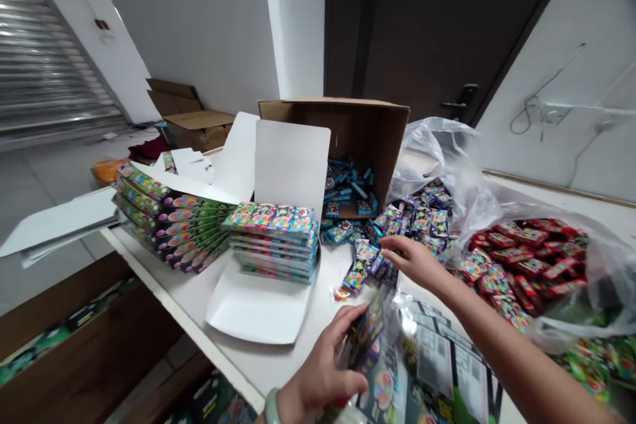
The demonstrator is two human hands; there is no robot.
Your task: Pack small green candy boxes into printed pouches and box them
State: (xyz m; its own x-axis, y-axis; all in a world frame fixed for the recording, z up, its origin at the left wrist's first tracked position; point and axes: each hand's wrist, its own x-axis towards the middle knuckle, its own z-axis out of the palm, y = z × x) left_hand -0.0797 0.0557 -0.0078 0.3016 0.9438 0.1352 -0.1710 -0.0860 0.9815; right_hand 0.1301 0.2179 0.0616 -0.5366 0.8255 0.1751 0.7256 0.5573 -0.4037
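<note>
Right now the left hand point(322, 374), at six o'clock, curls around a colourful packet point(365, 338), while the empty right hand point(415, 262), fingers spread, hovers near loose small packets point(365, 265) at twelve. (Red packets point(527, 258) fill a plastic bag point(601, 278) at two o'clock.) A cardboard box point(342, 132) stands open beyond a stack of printed boxes point(273, 242).

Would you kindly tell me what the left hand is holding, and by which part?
The left hand grips a colourful packet by its lower edge; the right hand holds nothing visible.
</note>
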